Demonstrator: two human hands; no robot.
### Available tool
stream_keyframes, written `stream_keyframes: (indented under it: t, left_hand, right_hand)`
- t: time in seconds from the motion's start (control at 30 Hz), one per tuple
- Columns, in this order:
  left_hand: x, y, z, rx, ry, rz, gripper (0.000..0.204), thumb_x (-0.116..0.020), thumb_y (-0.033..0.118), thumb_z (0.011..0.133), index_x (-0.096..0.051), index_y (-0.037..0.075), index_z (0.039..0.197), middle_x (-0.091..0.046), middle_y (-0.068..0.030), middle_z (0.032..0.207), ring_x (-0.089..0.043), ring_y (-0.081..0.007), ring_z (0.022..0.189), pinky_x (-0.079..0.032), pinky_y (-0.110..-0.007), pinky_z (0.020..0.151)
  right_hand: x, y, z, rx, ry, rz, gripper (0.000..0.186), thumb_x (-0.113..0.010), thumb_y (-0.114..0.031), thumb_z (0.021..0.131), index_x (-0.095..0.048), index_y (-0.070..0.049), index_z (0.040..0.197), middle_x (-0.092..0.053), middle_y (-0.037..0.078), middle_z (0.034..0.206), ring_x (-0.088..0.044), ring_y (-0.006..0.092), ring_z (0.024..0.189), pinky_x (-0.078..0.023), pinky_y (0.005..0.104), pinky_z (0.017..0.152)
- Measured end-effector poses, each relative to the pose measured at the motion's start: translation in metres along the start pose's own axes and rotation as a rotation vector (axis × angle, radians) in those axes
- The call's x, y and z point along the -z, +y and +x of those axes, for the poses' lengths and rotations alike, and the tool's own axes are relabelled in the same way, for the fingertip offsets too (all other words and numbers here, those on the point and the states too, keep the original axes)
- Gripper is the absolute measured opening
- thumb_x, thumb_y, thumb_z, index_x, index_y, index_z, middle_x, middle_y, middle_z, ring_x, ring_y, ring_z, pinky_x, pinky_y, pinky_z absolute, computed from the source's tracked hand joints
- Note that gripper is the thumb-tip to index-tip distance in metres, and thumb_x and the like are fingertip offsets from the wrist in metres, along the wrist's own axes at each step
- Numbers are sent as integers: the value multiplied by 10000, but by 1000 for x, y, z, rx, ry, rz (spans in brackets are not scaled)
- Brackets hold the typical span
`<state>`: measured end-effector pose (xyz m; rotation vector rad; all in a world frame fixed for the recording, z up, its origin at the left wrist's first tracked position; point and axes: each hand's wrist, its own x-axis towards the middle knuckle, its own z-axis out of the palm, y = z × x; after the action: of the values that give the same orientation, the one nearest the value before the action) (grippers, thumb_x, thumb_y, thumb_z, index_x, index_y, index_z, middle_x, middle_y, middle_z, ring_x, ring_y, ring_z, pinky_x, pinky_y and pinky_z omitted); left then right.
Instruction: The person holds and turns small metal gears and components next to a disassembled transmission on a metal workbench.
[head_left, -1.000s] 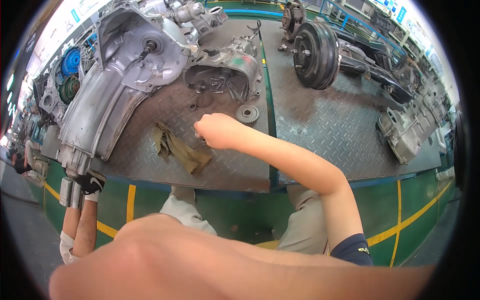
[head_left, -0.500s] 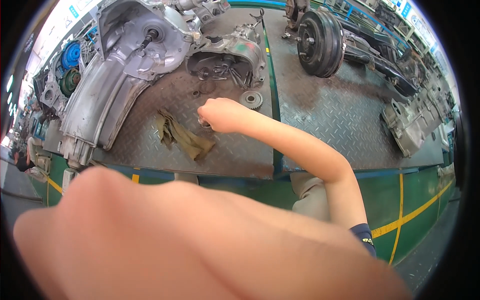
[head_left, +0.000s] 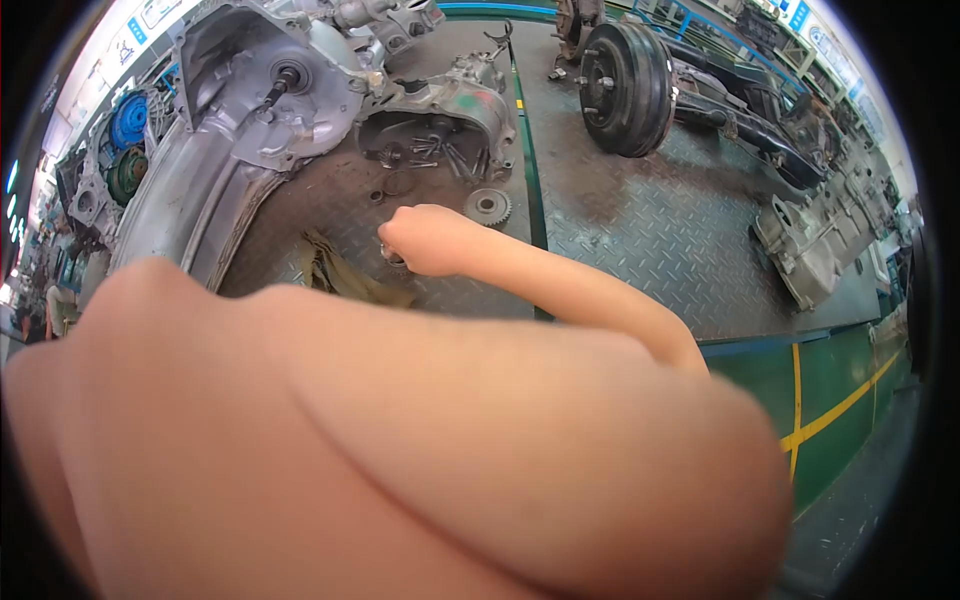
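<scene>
Right hand (head_left: 425,240) curled shut over one small metal part (head_left: 392,258) on the bench (head_left: 640,230); fingers gripping it, only a sliver showing beneath them. One gear (head_left: 487,207) just right of the fingers and beyond, apart from them. One olive rag (head_left: 345,278) just left of the fingers. One open housing (head_left: 440,125) farther beyond, loose bolts inside. One large bell-shaped casing (head_left: 240,110) up and left. One brake drum (head_left: 625,90) well right. Left hand unseen: forearm (head_left: 400,450) fills the lower view, fingers impossible to judge. Compared with half a second ago, forearm larger, right hand lower on the bench, closer to the rag.
</scene>
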<state>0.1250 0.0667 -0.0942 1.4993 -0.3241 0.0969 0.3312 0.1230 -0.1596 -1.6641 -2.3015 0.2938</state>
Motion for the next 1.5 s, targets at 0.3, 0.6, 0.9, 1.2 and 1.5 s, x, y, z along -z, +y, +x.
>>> stream_keyframes:
  t: [0.3,0.6,0.9,1.2,1.5]
  left_hand:
    - [-79,-20,25,-59,-231,-99,276,-527,94,840,-662,-89,996,-692,-242,992,-676,-365,916,-534,-425,850]
    - [-143,-18,9,-74,-308,-186,270,-530,89,828,-662,-91,980,-692,-245,976,-678,-370,896,-538,-428,837]
    - [-132,-8,7,-81,-243,-108,264,-534,85,816,-662,-94,963,-692,-248,961,-681,-375,875,-541,-432,825]
    - [-79,20,8,-158,-167,41,259,-537,80,804,-662,-96,947,-693,-251,945,-683,-380,854,-544,-435,812]
    - [-10,87,65,-490,-176,397,253,-541,76,792,-661,-98,930,-693,-255,929,-685,-385,834,-548,-438,800]
  right_hand:
    - [-3,0,-10,26,65,-22,106,-687,-63,754,-717,12,824,-701,226,880,-701,394,848,-562,457,735]
    - [6,10,-10,-39,0,14,106,-656,-61,790,-723,-20,860,-713,210,913,-699,385,884,-555,462,758]
    - [2,12,-7,-37,5,-7,143,-622,-139,893,-723,-42,922,-715,196,907,-689,389,901,-542,468,777]
    - [2,4,-8,-41,17,22,122,-650,-107,841,-729,-27,888,-716,202,910,-695,386,893,-550,459,768]
    - [2,10,-11,-55,48,-4,166,-651,-121,811,-721,28,837,-703,249,873,-697,413,837,-559,475,749]
